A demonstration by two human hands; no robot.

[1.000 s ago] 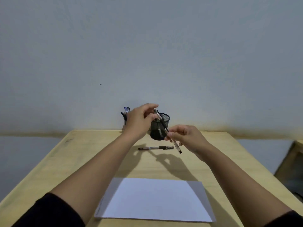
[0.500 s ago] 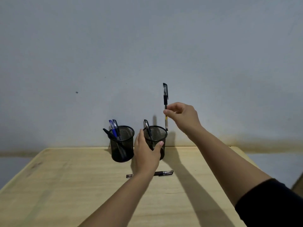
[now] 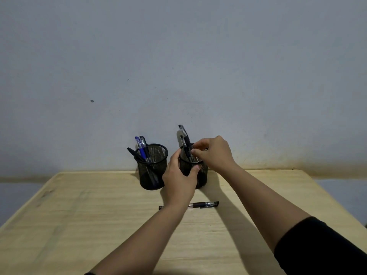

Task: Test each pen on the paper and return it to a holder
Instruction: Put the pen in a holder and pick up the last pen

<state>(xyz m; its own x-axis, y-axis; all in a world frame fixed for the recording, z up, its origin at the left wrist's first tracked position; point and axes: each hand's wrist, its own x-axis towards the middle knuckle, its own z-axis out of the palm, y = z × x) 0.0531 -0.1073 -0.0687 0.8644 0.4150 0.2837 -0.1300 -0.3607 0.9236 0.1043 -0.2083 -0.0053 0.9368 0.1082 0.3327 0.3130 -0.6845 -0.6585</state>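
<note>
Two black mesh holders stand at the table's far edge. My left hand (image 3: 178, 181) is wrapped around the right holder (image 3: 203, 174). My right hand (image 3: 215, 153) is at that holder's rim, with its fingertips pinched on a black pen (image 3: 186, 142) that stands inside, leaning left. A second pen stands beside it in the same holder. The left holder (image 3: 146, 180) contains blue and black pens (image 3: 142, 148). One black pen (image 3: 203, 204) lies flat on the table just in front of the holders, partly hidden by my left wrist. The paper is out of view.
The wooden table (image 3: 79, 215) runs up to a plain grey wall (image 3: 178, 66) right behind the holders. Its left and right edges are in view. My right forearm crosses the table's right half in a black sleeve (image 3: 317, 249).
My right hand has brought the pen down from above the right holder into it. The left hand keeps its grip on that holder. The view has tilted up, so the paper has dropped out of sight.
</note>
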